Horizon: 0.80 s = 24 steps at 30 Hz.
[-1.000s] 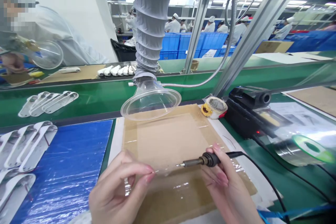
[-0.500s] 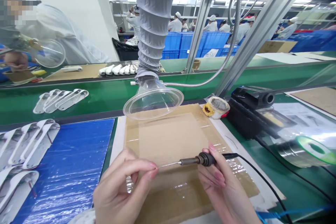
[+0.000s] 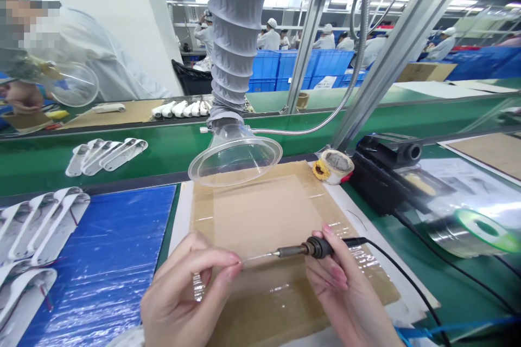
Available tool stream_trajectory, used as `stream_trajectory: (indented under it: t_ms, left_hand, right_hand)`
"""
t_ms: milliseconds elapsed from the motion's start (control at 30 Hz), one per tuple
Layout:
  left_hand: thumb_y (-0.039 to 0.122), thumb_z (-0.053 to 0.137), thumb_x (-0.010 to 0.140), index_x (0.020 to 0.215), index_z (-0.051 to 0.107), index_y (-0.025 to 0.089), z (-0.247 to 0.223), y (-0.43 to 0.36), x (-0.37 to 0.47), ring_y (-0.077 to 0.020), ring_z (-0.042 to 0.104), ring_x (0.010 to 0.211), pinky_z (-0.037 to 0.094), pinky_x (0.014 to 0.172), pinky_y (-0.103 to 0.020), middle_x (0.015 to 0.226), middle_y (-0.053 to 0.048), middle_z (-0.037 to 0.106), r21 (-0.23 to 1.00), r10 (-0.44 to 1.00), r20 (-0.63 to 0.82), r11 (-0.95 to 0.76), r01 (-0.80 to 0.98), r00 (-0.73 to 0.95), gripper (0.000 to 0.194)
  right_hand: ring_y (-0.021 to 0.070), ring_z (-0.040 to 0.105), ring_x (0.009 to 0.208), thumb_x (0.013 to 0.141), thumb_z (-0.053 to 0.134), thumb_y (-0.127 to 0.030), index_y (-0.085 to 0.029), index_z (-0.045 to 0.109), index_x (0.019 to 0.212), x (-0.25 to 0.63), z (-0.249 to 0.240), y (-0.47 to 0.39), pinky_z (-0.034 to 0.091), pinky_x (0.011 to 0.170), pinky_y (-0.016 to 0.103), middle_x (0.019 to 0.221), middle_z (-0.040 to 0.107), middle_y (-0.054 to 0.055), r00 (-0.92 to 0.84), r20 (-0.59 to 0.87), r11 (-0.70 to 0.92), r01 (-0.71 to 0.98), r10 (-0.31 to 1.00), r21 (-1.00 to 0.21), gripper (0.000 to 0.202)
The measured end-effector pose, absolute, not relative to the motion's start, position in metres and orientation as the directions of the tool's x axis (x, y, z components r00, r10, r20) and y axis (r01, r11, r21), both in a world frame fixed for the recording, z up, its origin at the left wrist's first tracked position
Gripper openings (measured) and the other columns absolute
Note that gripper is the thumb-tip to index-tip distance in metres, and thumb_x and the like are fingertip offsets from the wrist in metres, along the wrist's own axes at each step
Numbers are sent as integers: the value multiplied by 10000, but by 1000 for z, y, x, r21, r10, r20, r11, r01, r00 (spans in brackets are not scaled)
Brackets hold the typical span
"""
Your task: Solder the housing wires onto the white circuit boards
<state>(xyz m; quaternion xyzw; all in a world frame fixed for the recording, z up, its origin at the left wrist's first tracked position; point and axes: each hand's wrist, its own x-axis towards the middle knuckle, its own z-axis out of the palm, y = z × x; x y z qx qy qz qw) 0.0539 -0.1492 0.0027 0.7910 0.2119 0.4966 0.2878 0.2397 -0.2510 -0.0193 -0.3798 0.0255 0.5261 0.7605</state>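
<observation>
In my right hand [image 3: 340, 276] is a soldering iron [image 3: 293, 250], its grip between thumb and fingers and its tip pointing left. My left hand [image 3: 191, 282] pinches the end of a thin silvery wire [image 3: 258, 256] between thumb and forefinger. The wire runs to the iron's tip and looks like solder, though it is too fine to be sure. Both hands hover over a tape-covered cardboard sheet [image 3: 260, 200]. Above the sheet hangs a clear suction hood [image 3: 236, 160].
White curved housings [image 3: 57, 222] lie on a blue mat [image 3: 122, 260] at left; more white pieces [image 3: 108, 154] sit on the green belt [image 3: 171, 146]. At right are a black device [image 3: 378, 179], a solder spool [image 3: 476, 233] and a round tip-cleaning pot [image 3: 336, 165]. A co-worker [image 3: 93, 49] stands opposite.
The white pieces on the green belt have shifted to the right. My hands keep nearly the same pose, with the iron and the wire still held; the view has shifted slightly.
</observation>
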Motion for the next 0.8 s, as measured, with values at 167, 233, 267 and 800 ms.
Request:
stream_trajectory:
  t_ms: [167,233,267,800]
  left_hand:
    - [1,609,837,888,654,221,3,-149,56,-103,510,613,415,535,-255,697,25,574,696,677,664,-715,70,317,230]
    - [25,618,845,867,653,222,3,-150,57,-99,494,612,409,539,-249,688,28,559,722,713,648,-687,83,268,202]
    - [36,620,848,859,653,225,3,-150,57,-98,490,614,407,541,-246,685,30,554,736,730,636,-672,88,252,193]
    - [237,722,820,766,675,218,-7,-142,67,-115,482,617,371,526,-244,657,10,523,795,811,579,-584,165,86,74]
  right_hand:
    - [39,145,491,699,862,-461,-179,685,776,241,-16,-253,259,436,152,506,274,-95,504,-474,162,-789,722,-593,341]
    - [60,241,506,701,845,-488,-199,704,824,246,-15,-258,334,461,168,520,330,-69,551,-454,151,-736,701,-660,344]
    - [73,282,521,713,829,-500,-207,711,843,249,-15,-261,361,474,180,529,355,-56,566,-427,142,-703,705,-697,341]
    - [109,454,610,619,855,-541,-240,742,854,290,-7,-275,434,544,214,662,525,-10,792,-215,232,-407,571,-883,398]
